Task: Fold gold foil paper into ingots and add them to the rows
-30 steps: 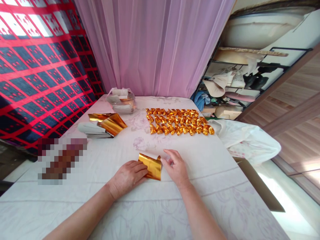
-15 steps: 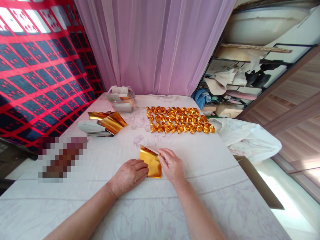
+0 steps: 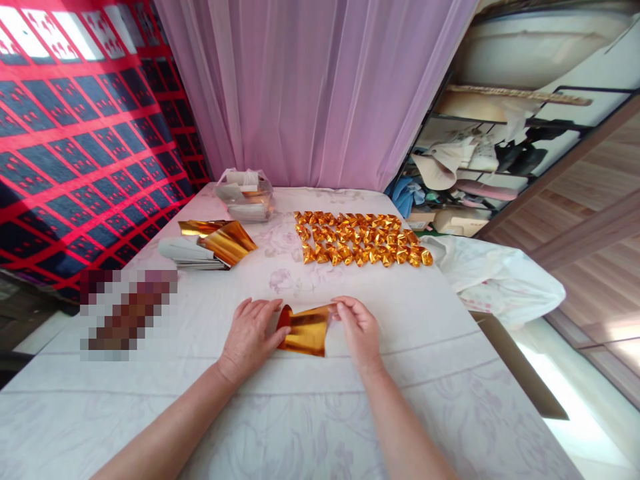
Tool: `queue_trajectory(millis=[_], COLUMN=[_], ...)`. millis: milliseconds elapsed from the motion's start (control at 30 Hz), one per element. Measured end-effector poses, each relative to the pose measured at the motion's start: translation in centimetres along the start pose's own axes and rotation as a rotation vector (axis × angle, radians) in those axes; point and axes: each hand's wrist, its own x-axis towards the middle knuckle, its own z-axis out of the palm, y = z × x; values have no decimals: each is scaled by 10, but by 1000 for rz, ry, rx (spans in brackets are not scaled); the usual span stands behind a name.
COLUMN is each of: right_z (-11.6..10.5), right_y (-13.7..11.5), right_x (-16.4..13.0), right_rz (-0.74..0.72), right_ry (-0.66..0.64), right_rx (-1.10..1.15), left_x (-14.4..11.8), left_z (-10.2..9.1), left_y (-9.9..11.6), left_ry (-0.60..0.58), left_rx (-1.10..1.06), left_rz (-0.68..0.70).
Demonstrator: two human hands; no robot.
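Holding a shiny gold paper sheet (image 3: 306, 329) with both hands, I keep it just above the white tablecloth (image 3: 310, 413), near the middle of the frame and a bit low. My right hand (image 3: 361, 328) pinches the sheet's right top corner between thumb and fingers. My left hand (image 3: 249, 337) lies flat with its fingers spread, and its thumb touches the sheet's left edge, which curls up. Higher up, right of the middle, lots of small folded gold pieces (image 3: 361, 239) sit in rows. At the left lies a stack of gold sheets (image 3: 210, 244). Behind it is a clear plastic bag (image 3: 245, 193). A pink curtain (image 3: 315, 87) hangs at the top.
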Motion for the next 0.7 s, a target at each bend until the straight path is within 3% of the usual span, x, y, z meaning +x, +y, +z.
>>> queue_trajectory(millis=[67,167,400,567,700], right_z=[0,0,2,-2,-9], right_y=[-1,0,-5,-9,-6], right_x=[0,0,0,3,6], right_rz=[20,55,139,182,248], right_ry=[-2,4,-87,-114,-132], right_rx=[56,153,350,347,357], left_x=[0,3,8,3,2], left_z=[1,-3,-22,-22,-15], left_y=[0,0,4,4,2], left_ry=[-21,3,278,291,195], left_rx=[-43,-101,-48,-91,-156], left_rz=[-21,51,194,252,305])
